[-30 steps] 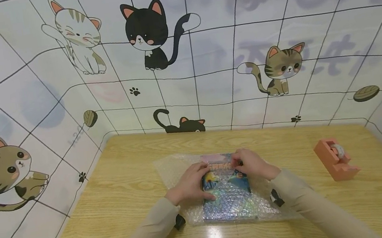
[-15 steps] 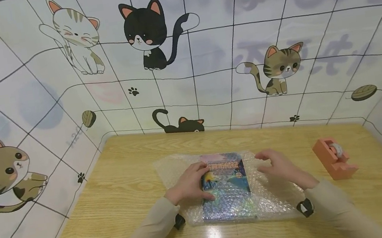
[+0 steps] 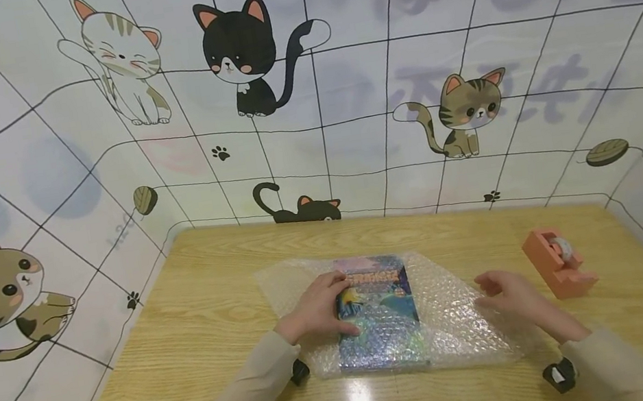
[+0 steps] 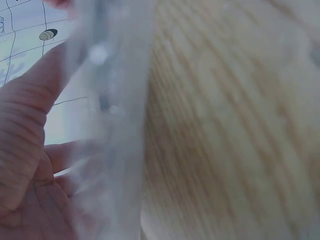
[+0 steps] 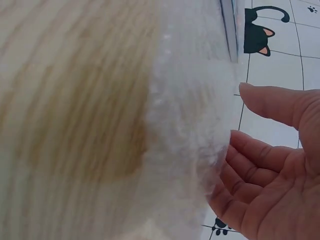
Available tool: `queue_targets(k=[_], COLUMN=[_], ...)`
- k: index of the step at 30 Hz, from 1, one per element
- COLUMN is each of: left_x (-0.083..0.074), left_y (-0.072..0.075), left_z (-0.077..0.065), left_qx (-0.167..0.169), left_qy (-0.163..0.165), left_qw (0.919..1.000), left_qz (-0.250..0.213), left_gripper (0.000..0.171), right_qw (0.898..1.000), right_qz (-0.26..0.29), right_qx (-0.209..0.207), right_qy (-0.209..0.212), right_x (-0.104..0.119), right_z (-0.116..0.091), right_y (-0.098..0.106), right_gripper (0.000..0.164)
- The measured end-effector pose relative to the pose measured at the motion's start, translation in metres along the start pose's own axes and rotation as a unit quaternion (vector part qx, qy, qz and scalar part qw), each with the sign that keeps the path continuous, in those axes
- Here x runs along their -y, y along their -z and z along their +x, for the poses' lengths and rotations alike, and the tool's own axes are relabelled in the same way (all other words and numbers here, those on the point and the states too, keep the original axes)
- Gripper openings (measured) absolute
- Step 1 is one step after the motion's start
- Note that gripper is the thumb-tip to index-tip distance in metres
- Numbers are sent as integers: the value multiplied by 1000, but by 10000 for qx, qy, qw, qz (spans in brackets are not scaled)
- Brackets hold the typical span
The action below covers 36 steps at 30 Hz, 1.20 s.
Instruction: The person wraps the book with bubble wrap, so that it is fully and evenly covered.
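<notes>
A colourful book [image 3: 380, 313] with orange lettering lies flat on the table, and clear bubble wrap [image 3: 452, 305] covers it and spreads out to both sides. My left hand [image 3: 315, 309] rests on the book's left edge over the wrap, thumb and fingers spread apart. At the wrap's right edge is my right hand [image 3: 513, 296], its fingers loosely bent and the thumb held away from them. In the right wrist view, the fingertips [image 5: 232, 145] of that hand are right at the wrap's edge, some of them partly behind it.
A coral-pink tape dispenser [image 3: 558, 265] with a roll of tape stands on the right, just beyond my right hand. Behind the wooden table [image 3: 212, 258] rises a cat-patterned wall covering [image 3: 354, 85], which also runs along both sides.
My right hand has left the book's top right corner and moved right and nearer to me, out to the wrap's right edge. My left hand has stayed on the book.
</notes>
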<state>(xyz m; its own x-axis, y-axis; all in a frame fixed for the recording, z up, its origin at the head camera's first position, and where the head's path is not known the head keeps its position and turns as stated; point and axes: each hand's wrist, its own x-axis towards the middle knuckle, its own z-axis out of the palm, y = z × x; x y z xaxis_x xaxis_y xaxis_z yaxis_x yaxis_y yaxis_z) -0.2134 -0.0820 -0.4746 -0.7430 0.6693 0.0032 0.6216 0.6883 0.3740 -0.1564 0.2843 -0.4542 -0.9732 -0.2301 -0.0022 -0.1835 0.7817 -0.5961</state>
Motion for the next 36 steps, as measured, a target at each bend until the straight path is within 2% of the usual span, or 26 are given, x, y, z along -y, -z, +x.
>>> queue_targets(k=[9,13,20,27,34,36], left_x=[1,2,2,3,1,1], left_y=[0,-1,-1,-2,-1,0], left_z=[0,0,-1,0,-1,-1], left_qx=[70,39,5,13,17,7], left_qy=[80,33,-40,-16,-42,-62], left_qw=[9999,10000,10000,10000,10000,10000], left_qz=[-14,-16,-25,25,-3,-3], left_gripper=[94,93,92,93,93,93], right_qw=[9972,9921,9734,9653,9450,9436], right_qz=[98,620,1562,1954,2638,2689], right_qx=[573,937,1474,1633,1871,1881], right_qy=[-460,-558,-792,-580,-484,-431], right_x=[-11,-11,-2,14,36,45], right_z=[-9,-11,-6,4,17,20], right_y=[7,13,25,33,32,30], right_gripper=[19,18,25,26,31,32])
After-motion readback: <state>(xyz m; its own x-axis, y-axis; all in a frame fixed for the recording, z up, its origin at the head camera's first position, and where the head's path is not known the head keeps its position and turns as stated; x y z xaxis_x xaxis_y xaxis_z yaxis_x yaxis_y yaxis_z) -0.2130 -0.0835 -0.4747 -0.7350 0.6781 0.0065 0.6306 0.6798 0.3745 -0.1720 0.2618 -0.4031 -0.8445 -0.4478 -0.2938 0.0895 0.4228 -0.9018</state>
